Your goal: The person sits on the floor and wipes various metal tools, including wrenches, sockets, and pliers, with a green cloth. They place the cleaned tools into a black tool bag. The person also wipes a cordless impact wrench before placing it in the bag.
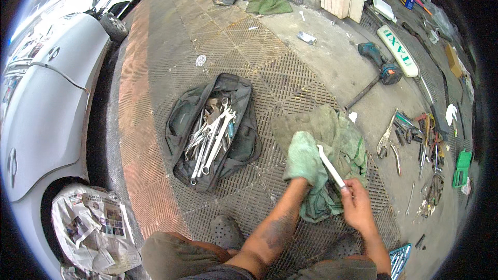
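Note:
A pale green rag (303, 156) covers my left hand (301, 173) up to the wrist and hides its fingers. My right hand (357, 205) is closed round the lower end of a silver wrench (330, 166). The wrench slants up and left, its hooked upper end close beside the covered hand. Beneath both hands spreads a crumpled olive-green cloth (345, 129), part of it bunched darker below the wrench. Left of my hands a black tool bag (244, 98) lies unzipped, with several silver wrenches (212, 137) heaped inside.
A silver car (52, 109) stands along the left, newspaper (98, 228) by its wheel arch. On the right lie a cordless impact wrench (378, 62), a taxi roof sign (398, 51), scattered hand tools (423, 132) and a green case (461, 168). Perforated floor tiles (155, 140) lie underfoot.

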Action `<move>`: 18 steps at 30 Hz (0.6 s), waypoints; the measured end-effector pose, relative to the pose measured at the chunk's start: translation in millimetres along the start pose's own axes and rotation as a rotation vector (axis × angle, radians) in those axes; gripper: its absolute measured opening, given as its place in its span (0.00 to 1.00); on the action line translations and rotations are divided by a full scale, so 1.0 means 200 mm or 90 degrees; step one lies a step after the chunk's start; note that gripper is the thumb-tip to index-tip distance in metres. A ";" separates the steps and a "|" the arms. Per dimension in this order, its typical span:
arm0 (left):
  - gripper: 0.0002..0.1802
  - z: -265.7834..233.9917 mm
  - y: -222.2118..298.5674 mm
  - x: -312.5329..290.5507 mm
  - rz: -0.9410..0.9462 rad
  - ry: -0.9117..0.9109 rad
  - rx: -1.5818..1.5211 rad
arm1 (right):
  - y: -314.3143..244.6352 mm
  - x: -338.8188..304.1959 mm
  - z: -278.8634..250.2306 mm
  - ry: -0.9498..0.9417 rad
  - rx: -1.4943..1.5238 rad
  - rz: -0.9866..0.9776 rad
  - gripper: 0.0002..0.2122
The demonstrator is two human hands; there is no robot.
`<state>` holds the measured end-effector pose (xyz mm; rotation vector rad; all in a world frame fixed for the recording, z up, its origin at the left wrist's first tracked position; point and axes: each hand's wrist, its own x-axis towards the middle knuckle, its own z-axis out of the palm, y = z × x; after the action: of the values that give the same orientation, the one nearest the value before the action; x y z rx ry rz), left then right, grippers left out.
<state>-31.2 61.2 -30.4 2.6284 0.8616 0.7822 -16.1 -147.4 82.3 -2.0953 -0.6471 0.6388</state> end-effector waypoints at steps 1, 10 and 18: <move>0.13 -0.03 -0.04 0.05 -0.058 -0.053 -0.135 | 0.01 -0.01 -0.05 0.013 0.010 -0.002 0.09; 0.13 -0.24 0.29 0.06 0.195 -0.252 -0.138 | -0.08 0.18 -0.10 0.064 -0.278 -0.327 0.19; 0.11 -0.25 0.32 0.12 0.315 -0.482 -0.161 | -0.01 0.21 -0.26 0.239 -0.091 -0.099 0.12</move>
<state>-12.3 28.9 45.8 2.5863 -0.0873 -0.0599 48.9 -149.5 102.0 -2.1912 -0.6449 0.1067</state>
